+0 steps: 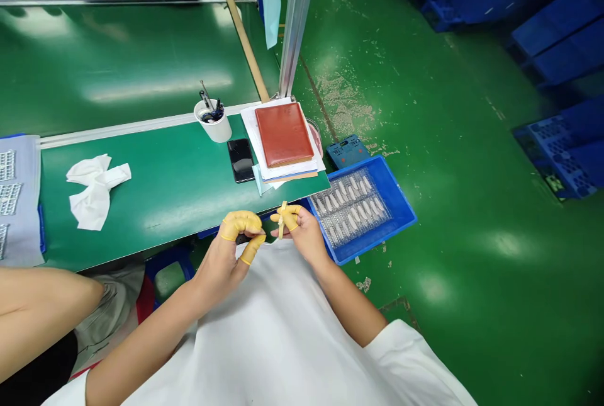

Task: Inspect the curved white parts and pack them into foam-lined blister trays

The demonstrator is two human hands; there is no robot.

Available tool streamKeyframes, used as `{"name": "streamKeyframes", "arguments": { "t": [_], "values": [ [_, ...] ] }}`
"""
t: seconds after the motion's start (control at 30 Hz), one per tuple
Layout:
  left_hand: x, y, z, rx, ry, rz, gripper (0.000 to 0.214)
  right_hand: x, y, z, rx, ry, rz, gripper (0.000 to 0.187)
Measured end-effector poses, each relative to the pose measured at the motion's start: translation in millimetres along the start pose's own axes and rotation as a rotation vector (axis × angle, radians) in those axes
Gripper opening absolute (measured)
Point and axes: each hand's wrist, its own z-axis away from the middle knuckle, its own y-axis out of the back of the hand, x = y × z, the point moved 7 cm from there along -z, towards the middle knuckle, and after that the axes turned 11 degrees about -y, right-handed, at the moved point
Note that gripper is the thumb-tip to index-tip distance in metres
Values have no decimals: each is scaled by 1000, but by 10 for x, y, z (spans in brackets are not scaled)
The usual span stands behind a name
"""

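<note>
Yellow finger covers wrap several fingertips on both of my hands. My right hand (302, 230) is closed, with a thin pale-yellow strip (282, 222) standing upright at its fingertips. What the strip is I cannot make out. Just left of it, my left hand (238, 245) is curled, thumb and fingertips drawn together; anything between them is too small to name. Both hands are over my lap in front of the table edge. A blue bin (396, 204) sits beyond my right hand, holding clear trays (352, 208) of small whitish pieces in rows.
On the green table (160, 204) lie crumpled white cloths (97, 189), a black phone (241, 160), a white cup (218, 126) of pens and a red-brown notebook (284, 134) on papers. A metal post (297, 25) rises behind. Another person's arm (42, 311) is at lower left.
</note>
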Motion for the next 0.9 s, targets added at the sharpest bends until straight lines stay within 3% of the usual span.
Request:
{"name": "streamKeyframes", "arguments": {
  "t": [0.1, 0.4, 0.6, 0.73, 0.9],
  "values": [
    [-45, -10, -31, 40, -22, -99, 25, -34, -61, 42, -40, -7, -3, 38],
    [-132, -127, -49, -11, -70, -252, 19, -89, -153, 95, -34, 48, 59, 39],
    [-32, -147, -4, -33, -88, -304, 25, -44, -53, -150, 52, 82, 152, 30],
    [-140, -30, 61, 75, 32, -285, 20, 14, -40, -287, -2, 59, 227, 28],
    [-469, 223, 185, 270, 293, -150, 13, -53, -199, -117, -216, 99, 389, 37]
  ]
}}
